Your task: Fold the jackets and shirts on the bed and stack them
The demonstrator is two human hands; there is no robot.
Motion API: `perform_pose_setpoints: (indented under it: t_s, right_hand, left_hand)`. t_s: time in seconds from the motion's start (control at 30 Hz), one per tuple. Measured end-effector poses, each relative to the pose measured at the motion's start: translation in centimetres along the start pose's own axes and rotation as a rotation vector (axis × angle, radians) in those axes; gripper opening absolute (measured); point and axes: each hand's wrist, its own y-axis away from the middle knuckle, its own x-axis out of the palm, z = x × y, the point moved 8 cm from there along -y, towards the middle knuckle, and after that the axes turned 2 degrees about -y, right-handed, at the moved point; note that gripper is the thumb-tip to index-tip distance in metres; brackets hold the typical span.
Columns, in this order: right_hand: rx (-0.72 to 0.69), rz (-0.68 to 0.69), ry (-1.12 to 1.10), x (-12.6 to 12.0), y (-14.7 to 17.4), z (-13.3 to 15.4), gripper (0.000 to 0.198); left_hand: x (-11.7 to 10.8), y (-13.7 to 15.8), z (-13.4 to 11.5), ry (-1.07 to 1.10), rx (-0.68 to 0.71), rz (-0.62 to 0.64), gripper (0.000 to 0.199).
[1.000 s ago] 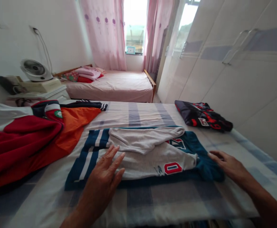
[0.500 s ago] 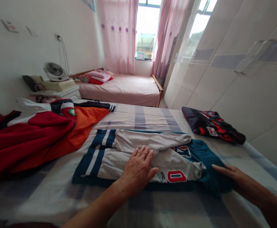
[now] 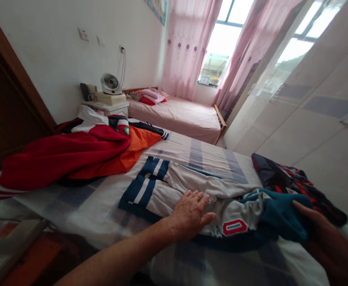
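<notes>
Teal-grey sweatshirt (image 3: 226, 206), white-striped, rumpled.

Both hands (image 3: 190, 214) touch a grey-and-teal sweatshirt (image 3: 229, 207) on a checked sheet (image 3: 99, 218).

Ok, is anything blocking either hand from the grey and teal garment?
Nothing visible: the left hand lies spread on the grey and teal garment, and the right hand is against its teal end, its grip unclear. The dark garment with red markings lies beyond that end, not between.
</notes>
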Motion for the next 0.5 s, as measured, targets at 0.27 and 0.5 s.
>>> perform_pose_setpoints:
  t_s: [0.27,0.5]
  right_hand:
    - [-0.152,0.539,-0.432,14.7,-0.8,18.3,0.024]
    - [-0.682,0.65,-0.016,24.4,1.0,24.2,0.033]
  left_hand:
    - [-4.5,3.3,-0.8,0.279,0.056,-0.034,0.037]
    - [-3.5,14.0,5.1,0.975,-0.671,-0.226,0.036]
